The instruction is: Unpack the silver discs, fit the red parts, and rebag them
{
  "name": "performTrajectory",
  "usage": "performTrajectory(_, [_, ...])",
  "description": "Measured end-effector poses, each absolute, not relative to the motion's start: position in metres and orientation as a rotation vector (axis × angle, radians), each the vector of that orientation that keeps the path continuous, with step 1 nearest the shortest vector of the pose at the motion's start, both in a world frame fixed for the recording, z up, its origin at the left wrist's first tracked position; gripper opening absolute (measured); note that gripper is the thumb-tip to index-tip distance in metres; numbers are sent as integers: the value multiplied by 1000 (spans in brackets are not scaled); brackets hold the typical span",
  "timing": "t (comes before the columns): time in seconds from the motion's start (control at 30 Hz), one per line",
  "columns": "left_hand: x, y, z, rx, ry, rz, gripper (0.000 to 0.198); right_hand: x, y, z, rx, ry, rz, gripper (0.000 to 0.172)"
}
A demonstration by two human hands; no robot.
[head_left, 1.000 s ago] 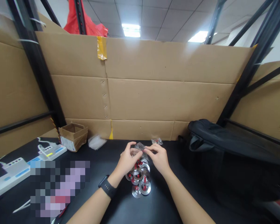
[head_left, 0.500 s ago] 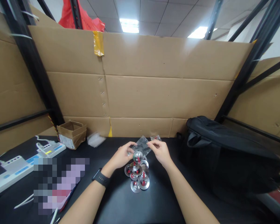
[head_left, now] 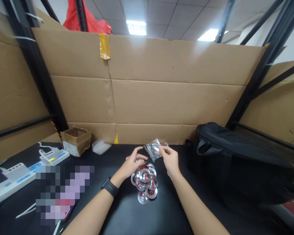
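Several shiny metal discs with red centres (head_left: 144, 182) lie in a small heap on the black table (head_left: 127, 215). My left hand (head_left: 132, 163) hovers over the heap's left side, fingers curled loosely and apart, with a black watch on the wrist. My right hand (head_left: 170, 159) pinches a small empty clear plastic bag (head_left: 153, 148) and holds it up just above and behind the heap.
A black bag (head_left: 235, 156) fills the right side. At the back left stand a small cardboard box (head_left: 75, 141) and a crumpled clear wrapper (head_left: 101, 147). White power strips (head_left: 19, 174) lie at the left. Cardboard walls (head_left: 161, 101) enclose the table.
A disc dropped out of the clear bag onto the heap. My left hand let go of the bag and sank toward the discs; my right hand lifted the bag away.
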State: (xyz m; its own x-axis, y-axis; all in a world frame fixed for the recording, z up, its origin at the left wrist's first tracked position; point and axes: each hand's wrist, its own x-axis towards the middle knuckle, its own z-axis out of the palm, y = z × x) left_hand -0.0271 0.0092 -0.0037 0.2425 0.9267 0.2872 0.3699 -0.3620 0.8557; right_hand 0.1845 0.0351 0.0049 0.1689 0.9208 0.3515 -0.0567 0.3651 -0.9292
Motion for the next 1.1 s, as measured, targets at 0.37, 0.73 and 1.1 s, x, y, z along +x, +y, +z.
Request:
performTrajectory(0.37, [-9, 4, -1, 1779, 1382, 1456, 53, 160, 22, -3, -854, -1258, 1055, 41])
performTrajectory(0.73, [-22, 1, 14, 2056, 1632, 1433, 38, 170, 29, -6, -921, -1397, 1053, 47])
performTrajectory(1.1, [6, -23, 18, 2691, 1282, 1104, 51, 178, 31, 0, -946, -1243, 1072, 56])
